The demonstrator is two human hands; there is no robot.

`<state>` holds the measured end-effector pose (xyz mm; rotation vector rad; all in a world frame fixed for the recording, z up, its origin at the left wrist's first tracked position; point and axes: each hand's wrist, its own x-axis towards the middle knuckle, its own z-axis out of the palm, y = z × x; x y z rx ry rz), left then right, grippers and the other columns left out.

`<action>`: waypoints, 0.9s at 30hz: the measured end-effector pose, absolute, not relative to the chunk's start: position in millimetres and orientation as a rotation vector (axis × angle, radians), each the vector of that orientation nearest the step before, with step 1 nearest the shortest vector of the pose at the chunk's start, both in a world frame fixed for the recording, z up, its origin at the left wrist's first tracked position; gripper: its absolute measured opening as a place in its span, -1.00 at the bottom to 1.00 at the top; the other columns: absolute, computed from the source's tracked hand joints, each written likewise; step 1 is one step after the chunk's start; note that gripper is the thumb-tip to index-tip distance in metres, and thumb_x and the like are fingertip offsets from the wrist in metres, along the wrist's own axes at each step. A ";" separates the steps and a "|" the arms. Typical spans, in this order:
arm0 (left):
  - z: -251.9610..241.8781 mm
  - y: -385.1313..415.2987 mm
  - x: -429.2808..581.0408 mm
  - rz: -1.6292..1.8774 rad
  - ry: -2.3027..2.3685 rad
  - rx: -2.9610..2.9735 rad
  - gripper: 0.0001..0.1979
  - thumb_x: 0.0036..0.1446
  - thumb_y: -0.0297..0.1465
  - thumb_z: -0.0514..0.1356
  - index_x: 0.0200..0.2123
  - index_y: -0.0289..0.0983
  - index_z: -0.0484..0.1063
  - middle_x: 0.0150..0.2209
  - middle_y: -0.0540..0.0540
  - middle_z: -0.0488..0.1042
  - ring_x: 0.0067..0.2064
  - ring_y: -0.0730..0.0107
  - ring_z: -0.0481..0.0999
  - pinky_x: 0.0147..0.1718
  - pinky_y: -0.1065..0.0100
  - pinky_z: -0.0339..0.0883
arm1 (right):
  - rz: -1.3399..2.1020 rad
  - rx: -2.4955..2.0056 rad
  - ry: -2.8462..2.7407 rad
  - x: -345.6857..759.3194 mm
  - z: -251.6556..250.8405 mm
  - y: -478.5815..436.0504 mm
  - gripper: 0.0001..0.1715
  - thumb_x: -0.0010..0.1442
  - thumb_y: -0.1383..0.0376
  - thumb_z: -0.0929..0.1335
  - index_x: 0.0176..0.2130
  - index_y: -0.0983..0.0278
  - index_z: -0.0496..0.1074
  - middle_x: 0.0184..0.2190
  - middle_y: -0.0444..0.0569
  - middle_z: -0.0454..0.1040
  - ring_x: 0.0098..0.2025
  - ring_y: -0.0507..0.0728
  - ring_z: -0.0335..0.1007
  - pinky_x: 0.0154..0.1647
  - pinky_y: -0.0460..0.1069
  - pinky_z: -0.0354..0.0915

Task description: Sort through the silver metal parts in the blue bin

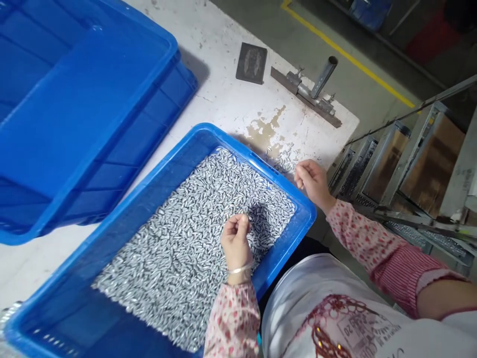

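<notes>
A blue plastic bin [208, 130] holds a thick layer of small silvery, spindle-shaped metal pieces [186, 238]. Over these pieces my left hand [236, 241] is closed in a pinch, thumb against the fingers; anything between the fingertips is too small to make out. Beyond the bin's right corner, my right hand [312, 181] is also closed, its fingers curled beside a small heap of loose metal pieces [286, 160] on the white table. What it holds, if anything, is hidden.
A larger blue crate [164, 94] stands at the left on the worn white table [219, 64]. Near the table's far edge lie a dark square block [251, 63] and a metal bar fixture [307, 97] with an upright tube. Metal racks [395, 159] hold boxes at the right.
</notes>
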<state>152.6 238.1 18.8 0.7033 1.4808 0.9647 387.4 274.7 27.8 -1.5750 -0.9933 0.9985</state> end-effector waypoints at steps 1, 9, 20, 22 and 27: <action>28.6 231.1 153.9 0.998 1.430 0.610 -0.68 -0.05 -0.17 0.34 -0.40 -0.28 0.40 -0.51 0.05 0.34 -0.47 0.54 0.28 -0.43 0.46 0.20 | 1.098 -1.497 -1.081 375.4 43.1 267.8 -0.79 0.26 0.13 0.28 -0.30 0.22 0.36 -0.52 -0.18 0.40 -0.59 -0.05 0.24 -0.54 -0.13 0.23; 61.3 191.3 152.0 1.102 1.288 0.284 -0.65 -0.10 -0.17 0.40 -0.41 -0.25 0.35 -0.46 0.06 0.38 -0.42 0.51 0.38 -0.38 0.44 0.31 | 1.723 -1.098 -1.319 290.1 63.1 213.5 -0.64 0.05 0.28 0.47 -0.13 0.26 0.42 -0.36 -0.11 0.48 -0.35 -0.01 0.45 -0.30 -0.09 0.43; 74.2 141.6 126.5 1.096 1.421 0.556 -0.74 0.07 -0.17 0.29 -0.31 -0.26 0.50 -0.46 0.00 0.42 -0.44 0.48 0.37 -0.39 0.42 0.32 | 1.711 -1.172 -1.222 268.0 67.3 177.4 -0.76 0.17 0.16 0.41 -0.24 0.29 0.50 -0.49 -0.12 0.50 -0.51 0.00 0.45 -0.46 -0.09 0.44; 76.8 135.0 120.5 1.063 1.477 0.691 -0.76 0.11 -0.20 0.26 -0.31 -0.26 0.51 -0.49 0.01 0.42 -0.45 0.47 0.37 -0.39 0.42 0.31 | 1.622 -1.197 -1.315 266.6 69.7 173.6 -0.77 0.17 0.17 0.40 -0.24 0.28 0.51 -0.48 -0.11 0.51 -0.51 0.01 0.47 -0.46 -0.09 0.43; 81.7 123.8 109.9 1.007 1.564 0.855 -0.75 0.08 -0.19 0.27 -0.30 -0.26 0.54 -0.53 0.00 0.43 -0.51 0.47 0.37 -0.48 0.43 0.28 | 1.273 -1.161 -1.675 264.4 74.5 168.4 -0.87 0.21 0.24 0.38 -0.28 0.25 0.52 -0.42 -0.07 0.56 -0.47 0.02 0.49 -0.43 -0.10 0.40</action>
